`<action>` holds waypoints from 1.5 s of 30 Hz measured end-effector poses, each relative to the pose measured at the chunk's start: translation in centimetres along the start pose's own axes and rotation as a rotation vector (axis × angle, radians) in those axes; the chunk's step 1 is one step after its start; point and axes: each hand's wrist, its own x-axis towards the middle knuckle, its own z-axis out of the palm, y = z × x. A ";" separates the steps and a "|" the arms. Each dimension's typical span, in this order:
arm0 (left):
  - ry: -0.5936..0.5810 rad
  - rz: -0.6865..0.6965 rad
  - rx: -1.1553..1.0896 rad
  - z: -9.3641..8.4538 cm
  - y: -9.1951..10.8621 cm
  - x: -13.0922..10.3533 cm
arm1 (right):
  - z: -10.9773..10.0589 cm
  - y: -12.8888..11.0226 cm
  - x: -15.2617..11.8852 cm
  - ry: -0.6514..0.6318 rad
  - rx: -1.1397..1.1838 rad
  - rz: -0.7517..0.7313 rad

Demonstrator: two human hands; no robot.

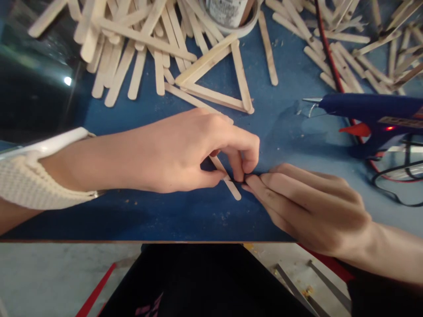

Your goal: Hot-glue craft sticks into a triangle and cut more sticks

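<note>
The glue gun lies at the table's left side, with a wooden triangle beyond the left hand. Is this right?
No: the head view shows the glue gun on the right of the table. The triangle is beyond the left hand.

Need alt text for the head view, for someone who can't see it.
Two bare hands, left and right, meet at a wooden craft stick on a blue tabletop. Beyond them lie a triangle of joined sticks and a loose pile of craft sticks; a blue hot glue gun with a lit red light lies at right.
</note>
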 end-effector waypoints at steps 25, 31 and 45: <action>0.012 -0.007 0.024 -0.1 0.0 -0.1 | 0.2 -0.5 0.5 0.021 0.028 0.018; -0.010 -0.005 0.006 -0.2 -0.2 -0.1 | 0.3 -0.5 0.4 0.021 -0.001 0.041; 0.067 -0.047 -0.007 -0.1 0.4 0.3 | -2.8 2.1 -0.5 -0.214 -0.044 0.047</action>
